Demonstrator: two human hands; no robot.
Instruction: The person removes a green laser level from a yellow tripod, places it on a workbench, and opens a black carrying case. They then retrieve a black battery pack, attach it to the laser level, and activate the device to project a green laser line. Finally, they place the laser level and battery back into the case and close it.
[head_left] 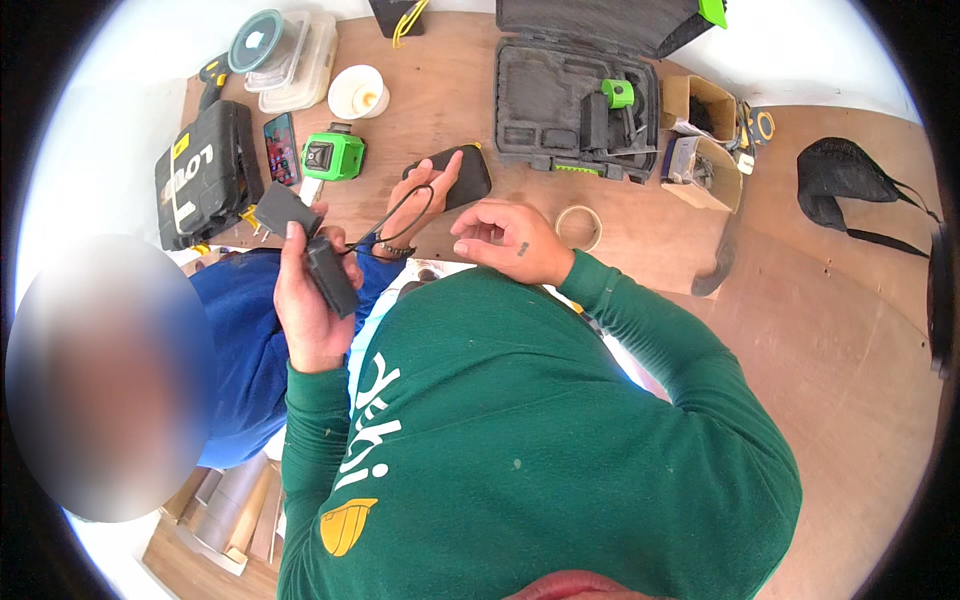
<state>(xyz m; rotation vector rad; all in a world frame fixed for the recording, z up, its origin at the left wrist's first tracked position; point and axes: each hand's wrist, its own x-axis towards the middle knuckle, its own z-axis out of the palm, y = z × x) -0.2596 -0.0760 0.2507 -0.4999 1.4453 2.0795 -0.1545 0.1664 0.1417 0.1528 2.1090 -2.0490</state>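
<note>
My left hand is closed around a black power adapter with a thin black cable looping off to the right. A dark rectangular block shows at the same fingertips; whether it is joined to the adapter, I cannot tell. My right hand hovers at the near table edge, empty, its fingers loosely bent and apart. Between my hands, a co-worker's hand reaches in from a blue sleeve, palm up, beside a black zip case. A green laser level stands beyond my left hand.
An open black tool case with a green part inside lies at the back. Right of it sit cardboard boxes; a tape roll lies near my right hand. A phone, white tub and closed black case are at left.
</note>
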